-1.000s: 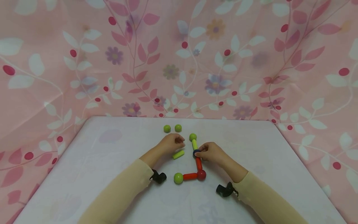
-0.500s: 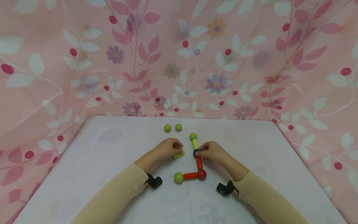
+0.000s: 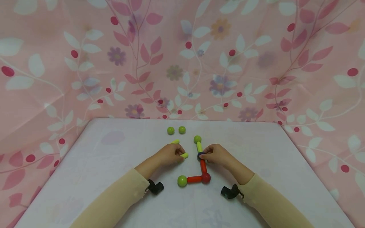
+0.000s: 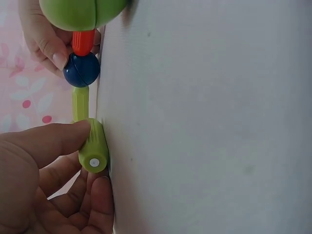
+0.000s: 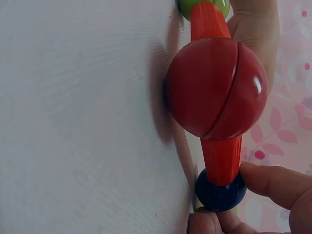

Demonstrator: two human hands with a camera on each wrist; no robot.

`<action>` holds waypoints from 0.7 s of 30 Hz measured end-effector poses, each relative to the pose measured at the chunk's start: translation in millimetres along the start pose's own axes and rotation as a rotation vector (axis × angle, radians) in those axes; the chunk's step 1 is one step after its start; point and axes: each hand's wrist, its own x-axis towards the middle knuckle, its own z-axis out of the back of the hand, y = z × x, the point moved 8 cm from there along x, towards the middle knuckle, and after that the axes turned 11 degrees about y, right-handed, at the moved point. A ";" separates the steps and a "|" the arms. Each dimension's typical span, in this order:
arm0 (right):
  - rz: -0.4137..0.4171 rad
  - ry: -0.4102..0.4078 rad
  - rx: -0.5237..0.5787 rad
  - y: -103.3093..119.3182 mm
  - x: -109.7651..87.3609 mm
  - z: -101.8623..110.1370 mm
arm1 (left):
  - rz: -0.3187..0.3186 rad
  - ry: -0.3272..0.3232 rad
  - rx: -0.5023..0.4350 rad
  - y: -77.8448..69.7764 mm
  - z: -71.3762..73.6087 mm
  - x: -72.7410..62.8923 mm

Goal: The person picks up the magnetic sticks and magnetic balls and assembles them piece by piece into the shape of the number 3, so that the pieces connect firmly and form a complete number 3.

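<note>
In the head view, my left hand (image 3: pixel 169 154) pinches a yellow-green magnetic rod (image 3: pixel 185 155) low over the table; the left wrist view shows the thumb on this rod (image 4: pixel 95 148) and fingers beneath it. My right hand (image 3: pixel 218 155) holds a dark blue ball (image 5: pixel 221 195) between thumb and fingers. From that ball a yellow-green rod (image 3: pixel 199 147) runs back to a green ball (image 3: pixel 197 139). A red rod (image 3: pixel 203 166) runs forward to a red ball (image 3: pixel 206 178), where another red rod (image 3: pixel 194 179) leads left to a green ball (image 3: pixel 182 181).
Behind my left hand lies another yellow-green rod (image 3: pixel 176 141), partly hidden. Two loose green balls (image 3: pixel 170 130) sit farther back on the white-covered table (image 3: pixel 128 142). A pink floral cloth (image 3: pixel 176 63) hangs behind.
My left hand has come down and slightly left and toward me, taking hold of the yellow-green rod. Another rod behind it has come into view. The right hand stays on the blue ball.
</note>
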 end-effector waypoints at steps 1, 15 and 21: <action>0.002 0.001 -0.002 0.5 -0.5 0.1 | 0.000 -0.002 0.003 -0.4 0.1 -0.2; -0.011 0.006 -0.019 2.5 -1.2 3.7 | 0.008 -0.026 0.031 -1.9 4.9 -1.9; 0.012 0.010 0.008 3.2 3.1 9.7 | 0.017 -0.039 -0.009 -1.4 8.7 0.6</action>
